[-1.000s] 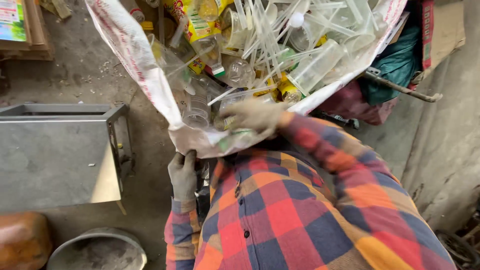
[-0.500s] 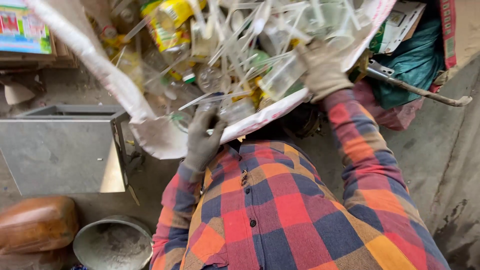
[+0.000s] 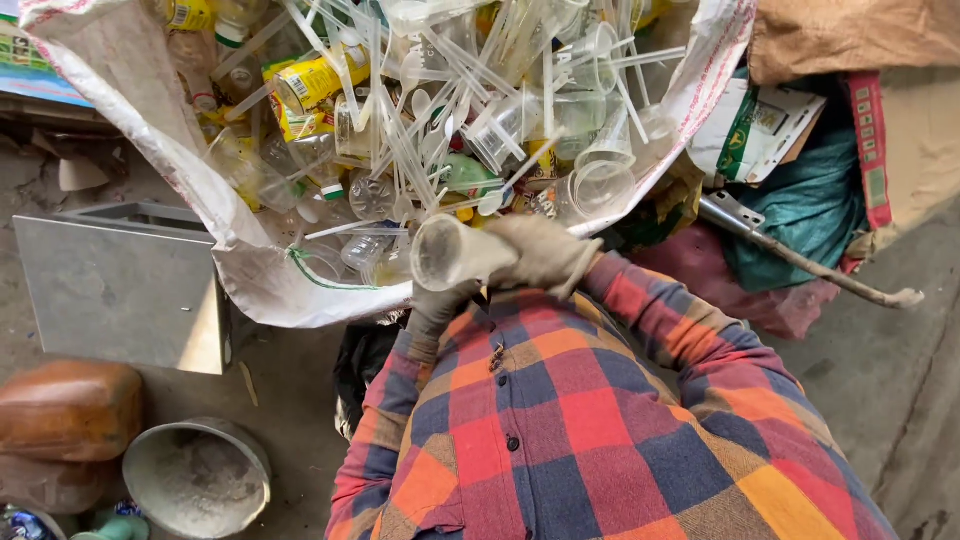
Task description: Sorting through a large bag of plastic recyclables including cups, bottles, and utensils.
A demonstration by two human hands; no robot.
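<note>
The gloved right hand (image 3: 545,255) is clenched around a clear plastic cup (image 3: 447,252), held on its side just above the sack (image 3: 250,285) rim. The left hand (image 3: 435,310) touches it below; its grip cannot be told. The cup is probably light, thin and crushable; take it mid-wall, gently.

I see my gloved right hand (image 3: 545,255) closed around a clear plastic cup (image 3: 450,252), the gloved left hand (image 3: 437,305) just under it, at the edge of a white sack (image 3: 150,150) full of plastic cups and bottles
</note>
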